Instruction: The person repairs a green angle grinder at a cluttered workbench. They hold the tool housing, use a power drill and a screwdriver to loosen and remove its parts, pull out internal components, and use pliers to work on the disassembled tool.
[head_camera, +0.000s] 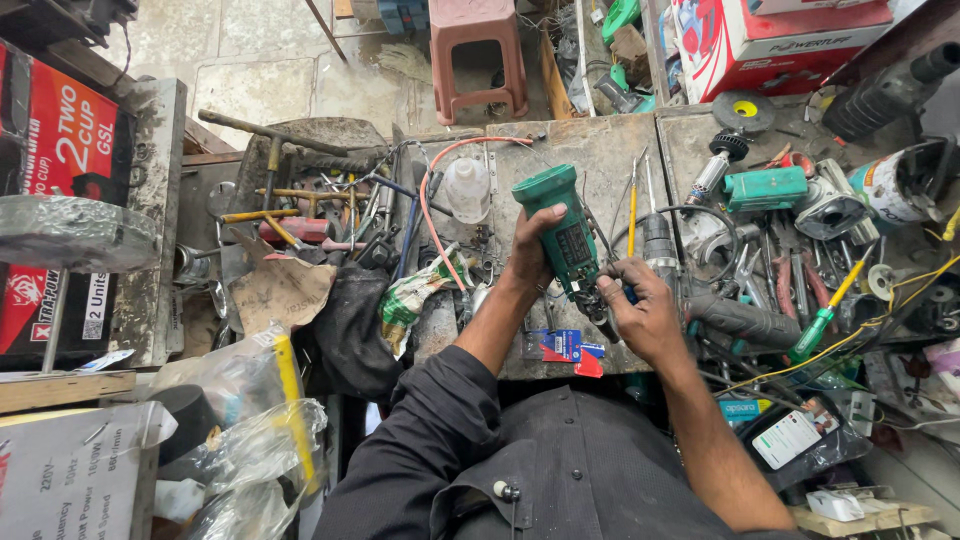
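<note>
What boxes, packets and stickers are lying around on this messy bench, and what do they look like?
Red and black carton: far left, boxy, white lettering.
White and red carton: top right, rectangular.
Dark label plate: on the green power tool gripped by the left hand; the right hand works at its lower end.
Blue and red packet: front bench edge, small, flat.
Pale cardboard box: bottom left, printed lettering.
Green-white wrapper: mid-bench, crumpled.

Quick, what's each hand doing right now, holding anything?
Left hand: closed around the green power tool body.
Right hand: fingers pinched at the tool's lower end; what they grip cannot be told.
</note>
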